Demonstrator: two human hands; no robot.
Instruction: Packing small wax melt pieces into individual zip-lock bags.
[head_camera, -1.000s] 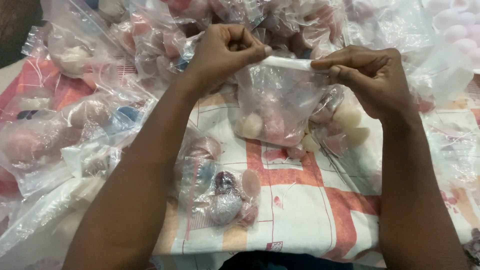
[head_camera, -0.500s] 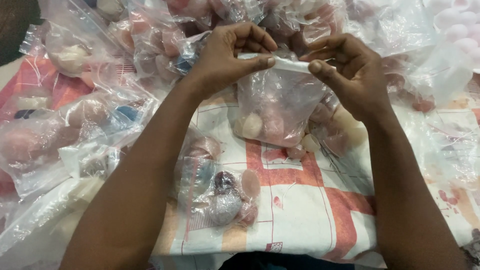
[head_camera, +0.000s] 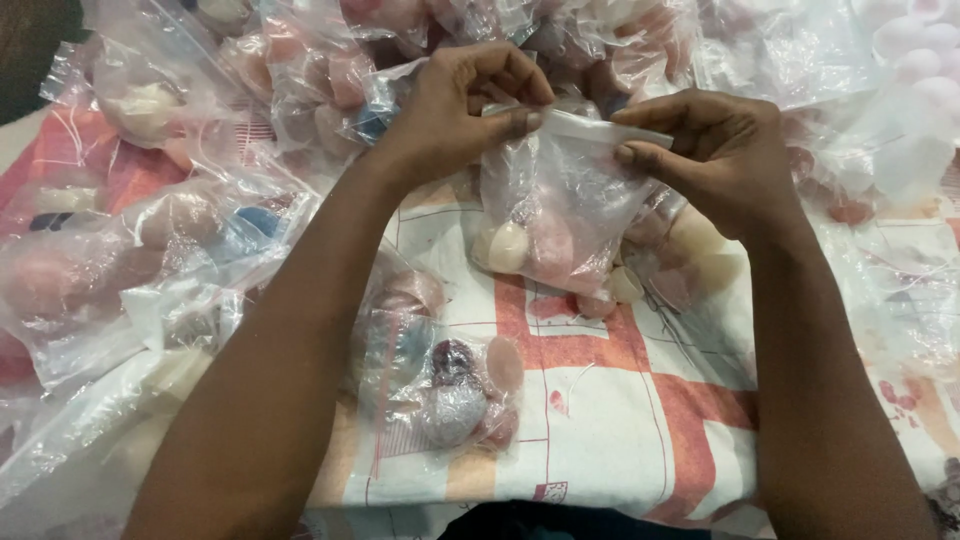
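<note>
A clear zip bag (head_camera: 560, 215) of pale rounded pieces is held up at centre, its top strip pinched between the fingers of the left hand (head_camera: 460, 105) and right hand (head_camera: 715, 150), apparently to press it closed. A filled bag (head_camera: 440, 375) lies nearer on the checked cloth (head_camera: 620, 410); piled bags (head_camera: 150, 230) are heaped left and far.

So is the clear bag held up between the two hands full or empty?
Partly full. The clear bag hangs from the left hand and right hand, with rounded pale and pink pieces gathered at its bottom.
</note>
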